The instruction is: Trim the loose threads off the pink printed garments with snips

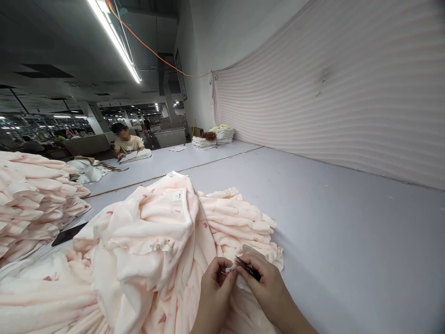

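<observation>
A heap of pale pink garments (pixel 149 241) with small red prints lies on the grey table (pixel 330 232) in front of me. My left hand (pixel 213 292) pinches a bit of the pink fabric at the heap's near right edge, fingers closed. My right hand (pixel 269 290) sits right beside it, closed on small dark thread snips (pixel 247 268) whose tips point at the pinched fabric. A white label (pixel 178 196) shows at a neckline on top of the heap.
A tall stack of folded pink garments (pixel 34 199) stands at the left, with a dark flat object (pixel 68 234) at its foot. A striped fabric wall (pixel 330 102) runs along the right. Another person (pixel 125 140) sits at the far table end; folded stacks (pixel 213 138) lie beyond.
</observation>
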`<state>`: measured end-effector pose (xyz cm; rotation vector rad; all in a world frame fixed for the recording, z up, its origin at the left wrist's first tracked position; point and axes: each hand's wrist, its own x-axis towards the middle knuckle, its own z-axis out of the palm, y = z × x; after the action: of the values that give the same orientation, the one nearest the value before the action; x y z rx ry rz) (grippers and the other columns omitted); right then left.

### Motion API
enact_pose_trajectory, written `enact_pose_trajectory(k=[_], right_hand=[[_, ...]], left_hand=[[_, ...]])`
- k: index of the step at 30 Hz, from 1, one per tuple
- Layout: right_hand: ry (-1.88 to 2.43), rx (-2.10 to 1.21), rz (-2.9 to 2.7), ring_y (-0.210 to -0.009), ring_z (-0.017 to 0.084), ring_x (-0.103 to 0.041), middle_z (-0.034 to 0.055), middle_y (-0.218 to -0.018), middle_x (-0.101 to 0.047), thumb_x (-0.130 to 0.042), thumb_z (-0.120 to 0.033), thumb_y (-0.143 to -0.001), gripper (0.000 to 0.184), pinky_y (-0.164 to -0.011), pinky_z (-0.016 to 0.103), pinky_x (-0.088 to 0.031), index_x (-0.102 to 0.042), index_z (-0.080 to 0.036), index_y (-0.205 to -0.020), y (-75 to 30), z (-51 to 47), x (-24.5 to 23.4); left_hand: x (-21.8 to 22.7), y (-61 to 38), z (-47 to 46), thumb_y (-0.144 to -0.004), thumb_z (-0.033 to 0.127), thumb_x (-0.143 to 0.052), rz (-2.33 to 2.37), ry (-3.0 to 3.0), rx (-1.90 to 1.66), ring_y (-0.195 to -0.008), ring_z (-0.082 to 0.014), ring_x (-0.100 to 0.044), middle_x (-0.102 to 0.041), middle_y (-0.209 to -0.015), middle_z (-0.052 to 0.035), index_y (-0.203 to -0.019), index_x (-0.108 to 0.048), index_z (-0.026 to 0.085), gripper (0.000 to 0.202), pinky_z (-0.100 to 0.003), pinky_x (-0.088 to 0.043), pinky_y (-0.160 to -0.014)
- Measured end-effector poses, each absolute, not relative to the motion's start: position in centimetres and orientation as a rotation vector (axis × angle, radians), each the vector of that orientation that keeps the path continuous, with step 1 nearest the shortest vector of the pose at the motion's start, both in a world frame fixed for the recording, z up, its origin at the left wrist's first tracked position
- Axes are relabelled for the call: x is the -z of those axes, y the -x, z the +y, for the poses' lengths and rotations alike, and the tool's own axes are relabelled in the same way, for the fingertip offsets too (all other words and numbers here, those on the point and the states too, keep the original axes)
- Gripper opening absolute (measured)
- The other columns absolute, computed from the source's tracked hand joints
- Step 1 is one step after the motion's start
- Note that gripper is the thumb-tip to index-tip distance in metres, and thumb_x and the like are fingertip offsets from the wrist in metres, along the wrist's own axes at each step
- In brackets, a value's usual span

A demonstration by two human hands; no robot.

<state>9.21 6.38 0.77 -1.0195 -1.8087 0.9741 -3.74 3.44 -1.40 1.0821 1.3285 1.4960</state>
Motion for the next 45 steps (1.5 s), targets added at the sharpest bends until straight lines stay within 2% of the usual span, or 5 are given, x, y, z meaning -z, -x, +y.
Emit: enact_pose_trajectory(k=[5,8,16,37,45], right_hand=[[1.088,-0.972,-1.732,-0.065,0.016,-0.054,0.0001,-0.069,-0.057,-0.041,-0.033,-0.091,0.023,-0.061,0.026,-0.042,-0.052,-0.02,-0.076,-9.2,6.7,-0.6],[1.105,-1.057,-1.702,-0.062,0.015,-0.053,-0.0012,-0.065,-0.055,-0.04,-0.035,-0.091,0.025,-0.059,0.025,-0.042,-0.051,-0.019,-0.075,-9.4,6.6,-0.9],[1.162,-1.029,-1.832,-0.093,0.022,-0.059,0.0048,-0.098,-0.066,-0.057,-0.036,-0.081,0.021,-0.081,0.031,-0.046,-0.066,-0.023,-0.095,-11.4,6.3,-1.2],[1.095,-1.142,-1.494,-0.061,0.014,-0.052,-0.0013,-0.06,-0.054,-0.045,-0.044,-0.088,0.034,-0.058,0.024,-0.043,-0.059,-0.018,-0.072,-10.3,7.9,0.2],[1.187,-1.061,-1.7,-0.085,0.021,-0.06,0.004,-0.09,-0.066,-0.057,-0.037,-0.08,0.021,-0.075,0.03,-0.047,-0.067,-0.022,-0.092,-12.4,6.1,0.0]], left_hand=[[0.9,4.2,3.4,-0.079,0.034,-0.062,1.236,-1.137,-1.321,-0.079,-0.0176,-0.056,-0.064,-0.088,-0.0046,-0.098,-0.062,0.018,0.025,-0.025,-0.042,-0.071],[0.9,4.6,3.5,-0.08,0.036,-0.059,1.259,-1.194,-1.221,-0.075,-0.0171,-0.054,-0.063,-0.08,-0.0038,-0.089,-0.065,0.016,0.022,-0.025,-0.041,-0.068],[0.9,3.9,3.6,-0.082,0.03,-0.059,0.979,-0.852,-1.349,-0.077,-0.015,-0.054,-0.062,-0.077,-0.0011,-0.084,-0.061,0.017,0.013,-0.024,-0.041,-0.073],[1.0,3.8,4.4,-0.078,0.032,-0.063,1.188,-1.054,-1.225,-0.074,-0.016,-0.053,-0.061,-0.077,-0.0023,-0.085,-0.064,0.015,0.018,-0.024,-0.041,-0.069],[0.1,3.1,4.2,-0.083,0.03,-0.058,0.989,-0.834,-1.304,-0.074,-0.0135,-0.052,-0.057,-0.076,-0.0001,-0.084,-0.059,0.016,0.015,-0.023,-0.04,-0.07]])
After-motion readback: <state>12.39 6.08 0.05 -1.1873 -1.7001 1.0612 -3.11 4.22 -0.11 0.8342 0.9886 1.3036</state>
